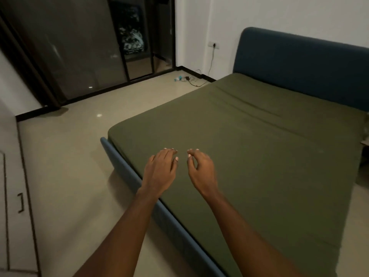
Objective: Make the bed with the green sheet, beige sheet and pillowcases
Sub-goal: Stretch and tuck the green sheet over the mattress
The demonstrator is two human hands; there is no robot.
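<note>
The green sheet (249, 148) covers the whole mattress and lies mostly smooth, with a few long creases near the blue headboard (299, 66). The mattress sits in a blue bed frame (123, 168). Both my arms reach out over the near left part of the bed. My left hand (161, 170) hovers palm down, fingers loosely bent, holding nothing. Close beside it my right hand (201, 168) hangs with relaxed, slightly curled fingers, also holding nothing. No beige sheet or pillowcase is in view.
Beige tiled floor (69, 156) spreads left of the bed. Dark glass sliding doors (89, 47) fill the far left wall. A charger cable and a small bottle (185, 78) lie on the floor under a wall socket (213, 45). A cabinet door (14, 176) stands at the left edge.
</note>
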